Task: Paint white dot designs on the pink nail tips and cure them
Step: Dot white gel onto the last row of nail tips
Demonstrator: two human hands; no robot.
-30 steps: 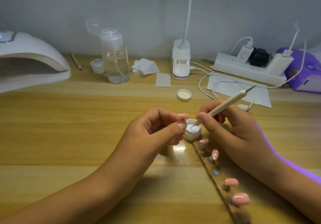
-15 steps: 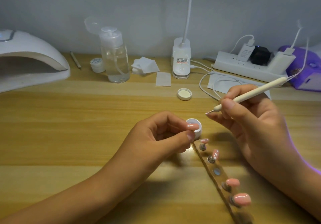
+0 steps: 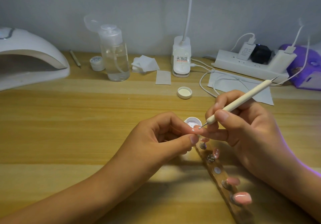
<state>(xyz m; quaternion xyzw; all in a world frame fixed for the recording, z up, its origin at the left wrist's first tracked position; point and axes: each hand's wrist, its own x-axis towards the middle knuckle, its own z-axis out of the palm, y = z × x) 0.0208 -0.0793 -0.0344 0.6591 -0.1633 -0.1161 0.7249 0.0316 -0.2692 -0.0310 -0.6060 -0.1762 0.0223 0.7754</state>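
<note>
The left hand (image 3: 161,137) pinches one pink nail tip (image 3: 195,130) just on the near side of the open paint pot (image 3: 190,121), steadying it so the right hand (image 3: 243,128), gripping the dotting tool (image 3: 243,99) pen-fashion, can place white dots

**Clutter at the back**

I see a clear pump bottle (image 3: 116,57) right of a small white jar (image 3: 97,63), with a thin stick (image 3: 75,58), possibly a pencil, left of both. White wipes (image 3: 145,64) lie beside the lamp base (image 3: 181,58). 3 adapters sit in the power strip (image 3: 250,67).
</note>
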